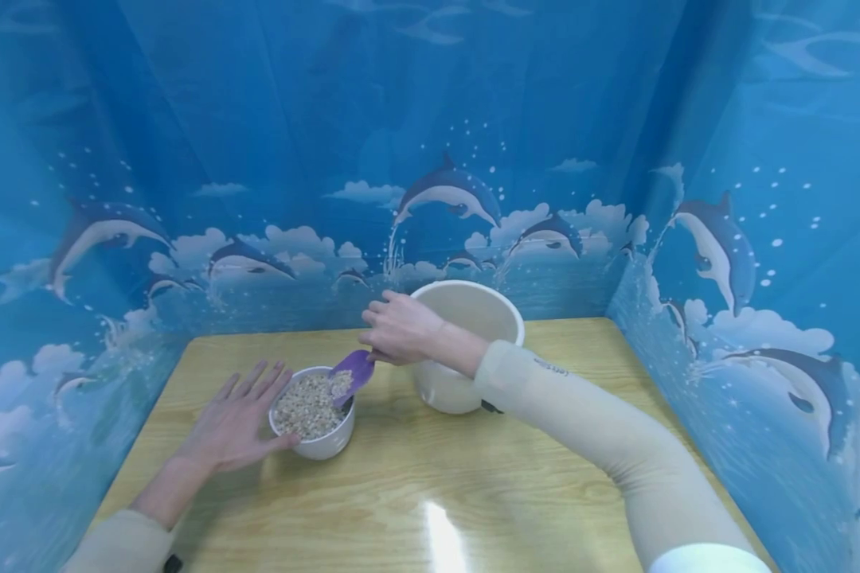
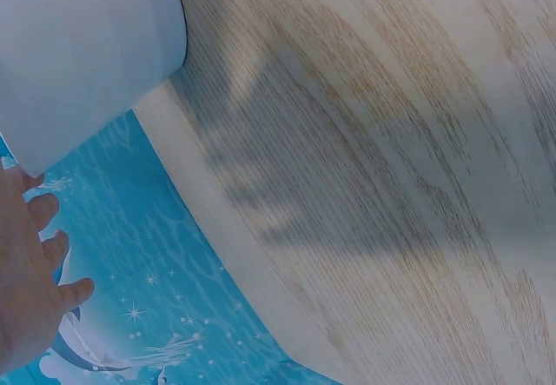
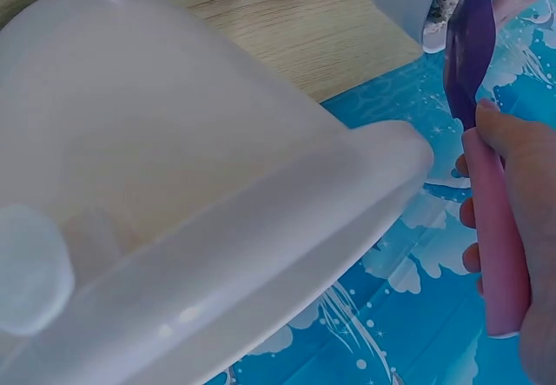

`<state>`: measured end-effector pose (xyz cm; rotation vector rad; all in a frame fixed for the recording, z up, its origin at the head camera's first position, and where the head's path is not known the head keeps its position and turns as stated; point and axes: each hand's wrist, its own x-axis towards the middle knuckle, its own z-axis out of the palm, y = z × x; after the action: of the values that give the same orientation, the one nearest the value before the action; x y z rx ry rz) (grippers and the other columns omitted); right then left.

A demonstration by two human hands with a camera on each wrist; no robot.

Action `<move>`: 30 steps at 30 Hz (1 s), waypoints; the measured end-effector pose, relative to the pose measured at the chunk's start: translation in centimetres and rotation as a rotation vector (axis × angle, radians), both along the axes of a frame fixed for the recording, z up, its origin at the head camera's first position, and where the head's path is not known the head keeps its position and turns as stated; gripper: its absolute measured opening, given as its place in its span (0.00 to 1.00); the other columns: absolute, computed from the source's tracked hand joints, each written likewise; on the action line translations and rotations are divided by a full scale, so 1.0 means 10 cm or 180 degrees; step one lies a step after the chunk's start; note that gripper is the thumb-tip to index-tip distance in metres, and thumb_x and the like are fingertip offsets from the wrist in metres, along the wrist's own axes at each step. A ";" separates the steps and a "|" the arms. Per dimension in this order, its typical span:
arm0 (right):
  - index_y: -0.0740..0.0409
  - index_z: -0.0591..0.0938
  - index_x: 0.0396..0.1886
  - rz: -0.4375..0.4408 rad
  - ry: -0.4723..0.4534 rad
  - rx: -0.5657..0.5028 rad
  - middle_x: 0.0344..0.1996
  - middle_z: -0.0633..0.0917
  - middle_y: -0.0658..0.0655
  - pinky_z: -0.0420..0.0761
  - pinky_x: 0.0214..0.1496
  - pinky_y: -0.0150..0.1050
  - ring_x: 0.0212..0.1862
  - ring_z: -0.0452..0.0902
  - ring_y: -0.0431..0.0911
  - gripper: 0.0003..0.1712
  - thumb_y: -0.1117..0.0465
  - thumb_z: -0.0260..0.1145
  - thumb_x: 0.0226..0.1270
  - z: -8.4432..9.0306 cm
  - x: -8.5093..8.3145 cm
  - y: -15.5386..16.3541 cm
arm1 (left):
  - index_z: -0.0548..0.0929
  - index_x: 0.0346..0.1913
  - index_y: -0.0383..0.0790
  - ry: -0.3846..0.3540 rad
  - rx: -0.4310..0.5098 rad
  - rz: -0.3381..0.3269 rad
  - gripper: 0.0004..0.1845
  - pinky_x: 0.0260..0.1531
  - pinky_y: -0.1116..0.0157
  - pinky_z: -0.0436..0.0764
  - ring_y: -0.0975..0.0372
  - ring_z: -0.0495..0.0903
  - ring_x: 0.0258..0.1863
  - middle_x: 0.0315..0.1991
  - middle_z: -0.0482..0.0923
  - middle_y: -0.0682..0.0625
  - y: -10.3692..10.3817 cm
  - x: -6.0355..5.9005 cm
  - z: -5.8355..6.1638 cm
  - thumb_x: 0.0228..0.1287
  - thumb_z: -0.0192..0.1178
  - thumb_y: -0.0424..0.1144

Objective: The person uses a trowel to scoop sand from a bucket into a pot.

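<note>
My right hand (image 1: 404, 328) grips the pink handle (image 3: 497, 237) of a small scoop with a purple blade (image 1: 358, 366). Some pale granules lie on the blade, whose tip is at the right side of a white bowl (image 1: 330, 444). Mixed beige granules (image 1: 302, 410) fill that bowl nearly to the rim. My left hand (image 1: 236, 423) is spread at the bowl's left side, fingers straight, thumb by the near rim; whether it presses on the bowl cannot be told. Just right of the scoop, partly behind my right forearm, stands a large white bucket (image 1: 440, 390).
Everything stands on a light wood-grain table (image 1: 401, 493). A blue curtain with printed dolphins (image 1: 315, 143) encloses the back and both sides. The bucket is near the table's back edge, and its interior shows only in part.
</note>
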<state>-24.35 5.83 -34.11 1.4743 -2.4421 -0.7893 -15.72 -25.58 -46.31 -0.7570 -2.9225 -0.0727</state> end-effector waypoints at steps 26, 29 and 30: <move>0.40 0.84 0.61 0.0397 0.0478 -0.0183 0.56 0.87 0.49 0.83 0.62 0.40 0.59 0.82 0.45 0.22 0.38 0.55 0.82 0.08 0.01 0.13 | 0.57 0.84 0.39 -0.0023 -0.0026 0.0005 0.59 0.81 0.31 0.56 0.36 0.56 0.83 0.84 0.54 0.36 -0.01 0.00 0.01 0.63 0.59 0.76; 0.40 0.84 0.61 0.0443 0.0557 -0.0191 0.57 0.87 0.49 0.83 0.63 0.39 0.60 0.81 0.44 0.21 0.39 0.55 0.82 0.07 0.01 0.13 | 0.56 0.84 0.39 -0.0047 -0.0023 0.0018 0.59 0.81 0.31 0.55 0.36 0.55 0.83 0.84 0.54 0.36 -0.01 0.00 0.01 0.63 0.58 0.76; 0.40 0.83 0.61 0.0467 0.0597 -0.0191 0.57 0.87 0.49 0.83 0.62 0.39 0.60 0.81 0.44 0.20 0.39 0.56 0.82 0.06 0.01 0.13 | 0.56 0.84 0.39 -0.0051 -0.0021 0.0020 0.59 0.81 0.31 0.55 0.36 0.55 0.83 0.84 0.54 0.36 -0.01 0.00 0.01 0.63 0.58 0.76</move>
<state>-24.24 7.11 -33.48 1.4660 -2.1752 -0.7786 -15.70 -25.67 -46.17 -0.7514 -2.9416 -0.0690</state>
